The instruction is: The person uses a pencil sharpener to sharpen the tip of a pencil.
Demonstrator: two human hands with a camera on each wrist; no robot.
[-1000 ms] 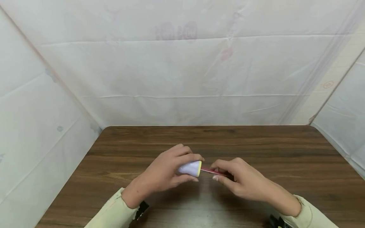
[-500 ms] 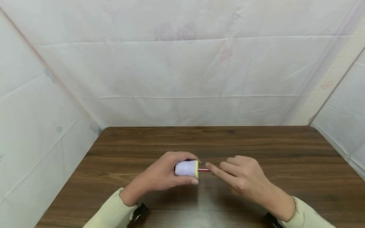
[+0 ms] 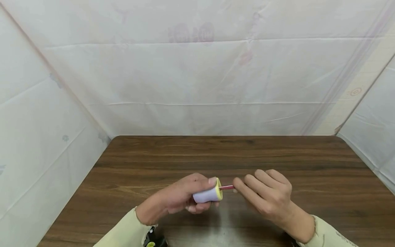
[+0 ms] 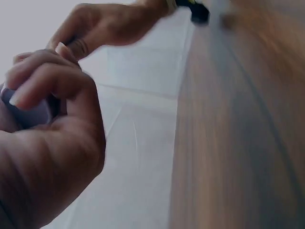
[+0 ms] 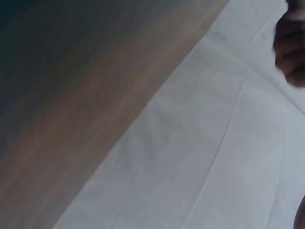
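My left hand (image 3: 185, 195) grips a small lavender cylinder (image 3: 206, 195) with a yellow end cap (image 3: 219, 189), held sideways just above the wooden table (image 3: 216, 154). A thin red pencil (image 3: 226, 187) sticks out of the yellow end toward the right. My right hand (image 3: 265, 197) pinches that red pencil, and its fingers hide most of it. In the left wrist view the lavender cylinder (image 4: 26, 112) shows as a sliver between my curled left fingers (image 4: 43, 83), with my right hand (image 4: 105, 26) beyond. The right wrist view shows only blurred table and sheet.
White plastic sheeting (image 3: 197, 75) closes in the table at the back and both sides. The brown table top (image 3: 308, 164) stretches bare to the right and behind the hands. Pale yellow sleeves (image 3: 123, 230) cover both forearms.
My left hand rolled and tilted the lavender cylinder, yellow end now up and rightward. My right hand shifted right and turned over; slightly more red pencil shows than half a second ago.
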